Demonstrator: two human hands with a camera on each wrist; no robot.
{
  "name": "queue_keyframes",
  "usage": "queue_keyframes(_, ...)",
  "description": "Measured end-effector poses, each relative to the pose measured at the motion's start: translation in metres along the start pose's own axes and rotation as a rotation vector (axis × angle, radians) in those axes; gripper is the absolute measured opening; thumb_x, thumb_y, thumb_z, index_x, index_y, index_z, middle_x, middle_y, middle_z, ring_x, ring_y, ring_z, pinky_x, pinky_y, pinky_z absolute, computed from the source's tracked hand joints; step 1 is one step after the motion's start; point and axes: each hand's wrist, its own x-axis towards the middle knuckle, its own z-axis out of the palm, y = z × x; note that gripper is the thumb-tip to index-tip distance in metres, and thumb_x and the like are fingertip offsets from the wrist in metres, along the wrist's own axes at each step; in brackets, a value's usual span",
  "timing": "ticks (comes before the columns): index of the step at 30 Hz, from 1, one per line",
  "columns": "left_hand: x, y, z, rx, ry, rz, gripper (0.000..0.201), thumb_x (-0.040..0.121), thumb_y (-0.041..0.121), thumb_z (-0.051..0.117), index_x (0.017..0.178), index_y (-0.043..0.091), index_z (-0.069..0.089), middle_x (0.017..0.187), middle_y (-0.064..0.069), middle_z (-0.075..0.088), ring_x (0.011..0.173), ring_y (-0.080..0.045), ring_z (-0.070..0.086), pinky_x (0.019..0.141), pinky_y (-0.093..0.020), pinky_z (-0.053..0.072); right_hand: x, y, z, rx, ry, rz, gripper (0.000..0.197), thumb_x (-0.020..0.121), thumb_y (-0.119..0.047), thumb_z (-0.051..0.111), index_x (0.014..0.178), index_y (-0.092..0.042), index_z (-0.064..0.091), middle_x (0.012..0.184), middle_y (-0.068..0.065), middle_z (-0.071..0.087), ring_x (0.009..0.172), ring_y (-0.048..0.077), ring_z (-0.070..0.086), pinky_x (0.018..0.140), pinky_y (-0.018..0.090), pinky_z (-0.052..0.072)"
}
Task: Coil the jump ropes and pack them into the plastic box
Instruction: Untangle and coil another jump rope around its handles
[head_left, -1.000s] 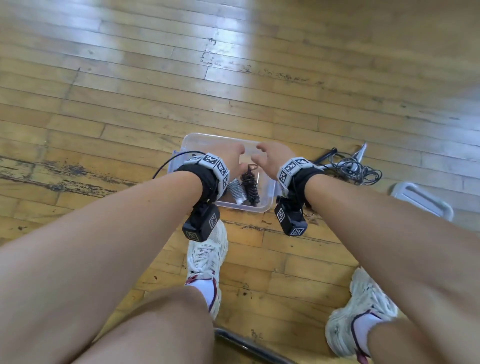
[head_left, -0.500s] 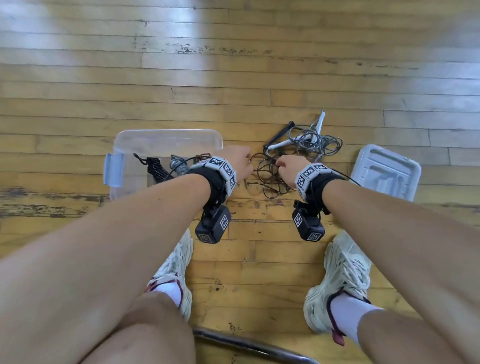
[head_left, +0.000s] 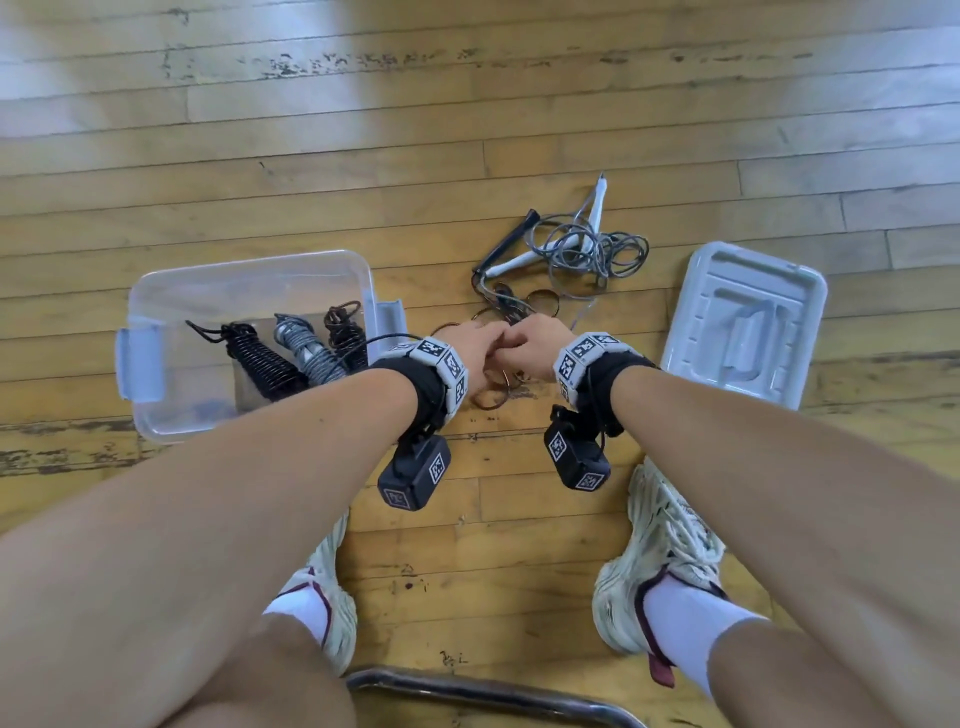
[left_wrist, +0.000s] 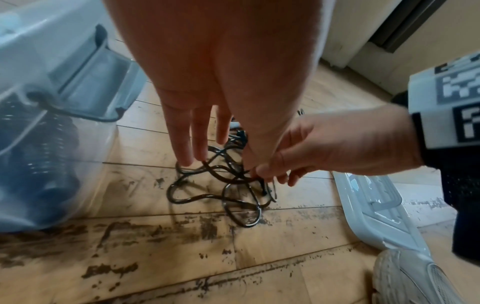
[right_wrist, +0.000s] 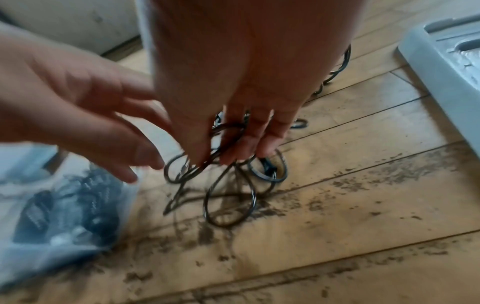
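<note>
A dark brown jump rope (head_left: 489, 401) lies in loose tangled loops on the wooden floor, right of the clear plastic box (head_left: 249, 262). My right hand (head_left: 524, 338) pinches a strand of this rope (right_wrist: 228, 205) between thumb and fingers (left_wrist: 270, 172). My left hand (head_left: 478, 338) is beside it with straight fingers (left_wrist: 187, 158) touching the loops (left_wrist: 233, 197). Three coiled ropes lie in the box: a black one (head_left: 260, 358), a grey one (head_left: 306, 348) and a brown one (head_left: 340, 327). A grey rope with white handles (head_left: 587, 249) lies heaped farther back.
The box's grey lid (head_left: 748, 322) lies upside down on the floor to the right, close to my right wrist. My two white shoes (head_left: 322, 597) (head_left: 665, 545) stand near the front. A metal bar (head_left: 493, 696) runs along the bottom edge.
Both hands left the box and moved right to the loose brown rope on the floor. The right hand took hold of a strand. The view turned right, so the box now sits at left.
</note>
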Motion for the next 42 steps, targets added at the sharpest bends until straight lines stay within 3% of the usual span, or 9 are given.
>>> queue_keyframes(4,-0.003,0.002,-0.010,-0.019,0.070,-0.074,0.020,0.093,0.017,0.060,0.112,0.014,0.060,0.104,-0.005,0.066,0.094,-0.030,0.062,0.076,-0.036,0.048,-0.004,-0.008,-0.005,0.370,0.141,0.010,0.017,0.083,-0.021,0.066,0.070,-0.020,0.076,0.069,0.004,0.070,0.067,0.018,0.060,0.074,0.041,0.057)
queue_keyframes(10,-0.024,-0.002,-0.014,-0.006,0.092,-0.053,0.026,0.103,0.030,0.049,0.106,0.012,0.068,0.094,-0.005,0.064,0.091,-0.028,0.063,0.071,-0.033,0.048,-0.011,-0.001,-0.021,-0.016,0.205,0.138,0.027,0.098,-0.016,0.049,0.086,-0.020,0.072,0.092,0.006,0.072,0.069,0.021,0.060,0.058,0.029,0.049)
queue_keyframes(14,-0.028,-0.009,-0.001,0.024,-0.033,-0.035,0.027,0.103,0.028,0.049,0.085,0.011,0.059,0.086,-0.005,0.056,0.081,-0.024,0.055,0.068,-0.028,0.040,-0.012,0.014,-0.021,-0.244,0.145,0.199,0.028,0.101,-0.015,0.043,0.098,-0.015,0.071,0.111,0.008,0.069,0.098,0.028,0.064,0.078,0.034,0.054)
queue_keyframes(17,-0.027,-0.016,0.009,0.048,-0.113,-0.041,0.026,0.102,0.027,0.051,0.085,0.009,0.059,0.086,-0.008,0.056,0.079,-0.024,0.052,0.067,-0.027,0.038,-0.005,0.016,-0.012,-0.208,0.186,0.192,0.022,0.098,-0.017,0.045,0.096,-0.023,0.066,0.113,0.007,0.069,0.095,0.026,0.063,0.073,0.031,0.050)
queue_keyframes(23,-0.023,-0.013,0.016,0.115,-0.258,-0.066,0.019,0.100,0.023,0.053,0.086,0.012,0.059,0.070,-0.003,0.049,0.065,-0.020,0.046,0.058,-0.027,0.036,0.021,-0.012,0.011,-0.249,-0.038,0.028,0.047,0.101,-0.014,0.042,0.147,-0.022,0.047,0.147,0.006,0.053,0.123,0.027,0.056,0.099,0.037,0.050)
queue_keyframes(26,-0.028,-0.012,0.017,0.146,-0.244,-0.049,0.027,0.099,0.028,0.054,0.085,0.007,0.064,0.070,-0.004,0.052,0.072,-0.025,0.052,0.063,-0.029,0.039,0.024,-0.017,0.022,-0.396,-0.239,0.048,0.039,0.104,-0.024,0.039,0.139,-0.019,0.056,0.140,0.009,0.056,0.120,0.028,0.056,0.098,0.035,0.047)
queue_keyframes(31,-0.029,-0.024,0.013,0.041,-0.075,-0.023,0.031,0.097,0.040,0.051,0.096,0.014,0.069,0.092,-0.006,0.068,0.086,-0.028,0.065,0.077,-0.036,0.056,0.020,-0.008,0.036,-0.468,-0.232,0.167,0.034,0.103,-0.030,0.037,0.083,-0.011,0.058,0.096,0.013,0.062,0.084,0.029,0.057,0.077,0.038,0.047)
queue_keyframes(38,-0.023,-0.024,0.010,-0.001,0.040,-0.103,0.028,0.101,0.027,0.046,0.107,0.011,0.069,0.103,-0.009,0.069,0.093,-0.029,0.065,0.075,-0.035,0.053,0.013,-0.007,0.041,-0.239,0.087,0.299,0.030,0.105,-0.022,0.031,0.128,-0.009,0.044,0.100,0.016,0.057,0.083,0.033,0.056,0.069,0.037,0.042)
queue_keyframes(42,-0.021,-0.022,0.010,-0.008,0.121,-0.118,0.027,0.100,0.024,0.043,0.104,0.012,0.067,0.099,-0.010,0.067,0.086,-0.031,0.064,0.073,-0.035,0.054,0.025,-0.020,0.037,-0.258,0.056,0.289,0.028,0.101,-0.020,0.037,0.121,-0.011,0.055,0.112,0.017,0.064,0.088,0.034,0.059,0.072,0.037,0.048)
